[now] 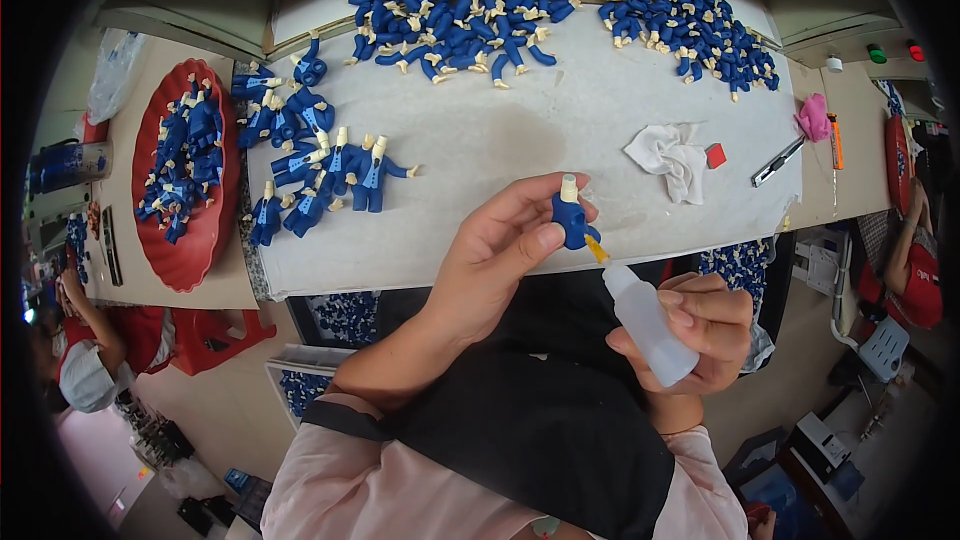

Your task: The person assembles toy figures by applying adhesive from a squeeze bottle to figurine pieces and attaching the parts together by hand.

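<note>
Head view: left hand (pixel 497 242) pinches blue figure (pixel 570 221), up-left of right hand (pixel 712 328) gripping white bottle (pixel 650 318).

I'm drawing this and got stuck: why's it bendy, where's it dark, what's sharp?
In the head view throughout: the fisheye lens curves straight edges, like the near edge of the white sheet; the picture's corners go black; the blue heaps darken toward the top; the bottle looks fairly sharp.

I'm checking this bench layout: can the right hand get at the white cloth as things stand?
Probably not straight away: the right hand is wrapped around the white bottle, and would likely need to put it down first. Nothing visible blocks the way to the white cloth.
</note>
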Available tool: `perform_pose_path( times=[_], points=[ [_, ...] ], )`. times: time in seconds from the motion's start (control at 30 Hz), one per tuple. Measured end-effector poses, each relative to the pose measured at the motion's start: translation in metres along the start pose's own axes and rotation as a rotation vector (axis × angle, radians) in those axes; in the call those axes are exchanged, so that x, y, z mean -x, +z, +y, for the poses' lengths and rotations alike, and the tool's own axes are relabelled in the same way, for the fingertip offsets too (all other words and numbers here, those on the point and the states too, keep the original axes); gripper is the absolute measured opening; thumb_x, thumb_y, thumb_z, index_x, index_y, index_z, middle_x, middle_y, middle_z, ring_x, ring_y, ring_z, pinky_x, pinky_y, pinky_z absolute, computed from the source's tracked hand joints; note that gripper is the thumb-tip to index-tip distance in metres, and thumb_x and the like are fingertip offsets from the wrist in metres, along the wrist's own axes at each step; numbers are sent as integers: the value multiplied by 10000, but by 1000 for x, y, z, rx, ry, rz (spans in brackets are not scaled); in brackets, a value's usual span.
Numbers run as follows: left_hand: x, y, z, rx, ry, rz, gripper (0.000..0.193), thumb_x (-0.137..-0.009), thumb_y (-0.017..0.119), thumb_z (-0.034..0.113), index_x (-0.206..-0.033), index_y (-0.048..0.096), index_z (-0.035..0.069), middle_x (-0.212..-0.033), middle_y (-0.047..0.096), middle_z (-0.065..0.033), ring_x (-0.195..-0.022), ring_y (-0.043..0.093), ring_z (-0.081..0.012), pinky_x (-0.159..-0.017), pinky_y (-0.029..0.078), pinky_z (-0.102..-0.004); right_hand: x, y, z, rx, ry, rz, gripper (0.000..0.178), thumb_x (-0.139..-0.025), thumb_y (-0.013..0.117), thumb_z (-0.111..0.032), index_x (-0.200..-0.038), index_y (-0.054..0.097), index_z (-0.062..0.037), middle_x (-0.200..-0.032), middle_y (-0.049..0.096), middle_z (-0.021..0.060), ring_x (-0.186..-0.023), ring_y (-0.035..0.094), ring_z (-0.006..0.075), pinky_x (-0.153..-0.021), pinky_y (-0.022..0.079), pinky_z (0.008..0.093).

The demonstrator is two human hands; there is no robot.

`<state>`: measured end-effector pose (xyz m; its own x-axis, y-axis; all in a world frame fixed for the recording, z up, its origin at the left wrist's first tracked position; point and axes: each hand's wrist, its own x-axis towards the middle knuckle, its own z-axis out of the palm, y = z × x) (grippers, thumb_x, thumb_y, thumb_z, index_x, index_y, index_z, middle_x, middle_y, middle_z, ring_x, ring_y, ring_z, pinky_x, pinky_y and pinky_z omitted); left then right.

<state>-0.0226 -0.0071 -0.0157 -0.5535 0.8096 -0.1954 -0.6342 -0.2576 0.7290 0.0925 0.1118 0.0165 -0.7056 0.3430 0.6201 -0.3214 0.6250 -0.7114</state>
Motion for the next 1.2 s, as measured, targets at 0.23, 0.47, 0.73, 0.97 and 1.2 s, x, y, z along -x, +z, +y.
perform_pose_path(
  times=[0.23,0.47,0.73,0.97,1.2],
  points=[
    [0,-2,0,33,-100,-19,405,-847,480,150,-1215,378,16,-1037,510,-109,-1035,483,-215,-874,381,-328,-1,0,0,29,45,6,480,-546,799,-177,-891,491,-51,-782,459,64,-610,511,130,-542,437,240],
    [0,4,3,98,-187,-87,408,-858,457,173,-1225,369,19,-1018,518,-118,-984,506,-190,-838,396,-284,1,0,1,23,51,39,476,-549,795,-211,-875,488,-51,-781,462,61,-617,513,129,-546,438,241],
    [0,3,-1,116,-217,-86,412,-858,456,179,-1225,367,15,-1014,514,-120,-980,507,-187,-825,407,-262,2,0,4,40,39,49,468,-559,791,-199,-881,486,-52,-780,457,60,-611,503,126,-541,436,239],
    [0,2,-2,118,-230,-42,407,-857,457,177,-1221,371,16,-1010,514,-117,-981,507,-188,-820,414,-262,3,-1,6,26,39,67,462,-560,792,-177,-889,492,-56,-782,456,59,-606,494,129,-533,431,234],
    [-2,0,1,124,-229,-132,385,-868,456,162,-1223,376,36,-1089,501,-83,-1016,487,-159,-840,412,-278,2,-4,4,12,47,14,464,-555,796,-164,-886,489,-55,-787,456,60,-592,486,131,-525,429,233]
  ],
)
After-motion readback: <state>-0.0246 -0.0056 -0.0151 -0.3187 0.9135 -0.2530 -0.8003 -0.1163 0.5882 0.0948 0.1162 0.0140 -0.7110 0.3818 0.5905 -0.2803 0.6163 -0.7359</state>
